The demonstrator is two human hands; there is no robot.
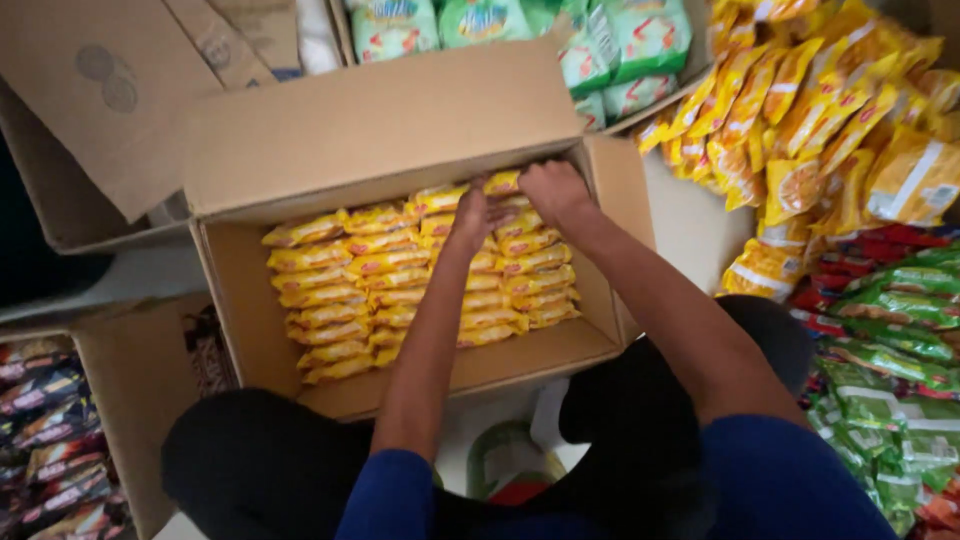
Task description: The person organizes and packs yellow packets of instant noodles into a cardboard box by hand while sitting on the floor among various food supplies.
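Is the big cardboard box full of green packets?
No, the cardboard box holds rows of yellow packets, and both hands rest on them.

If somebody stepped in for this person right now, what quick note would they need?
Left hand: flat on the yellow packets near the box's far wall; nothing visibly gripped.
Right hand: at the far right corner, fingers on a packet at the wall; grip unclear.
Box: open, three rows of yellow packets; bare strips along the left and near sides.
More yellow packets lie in the pile to the right.
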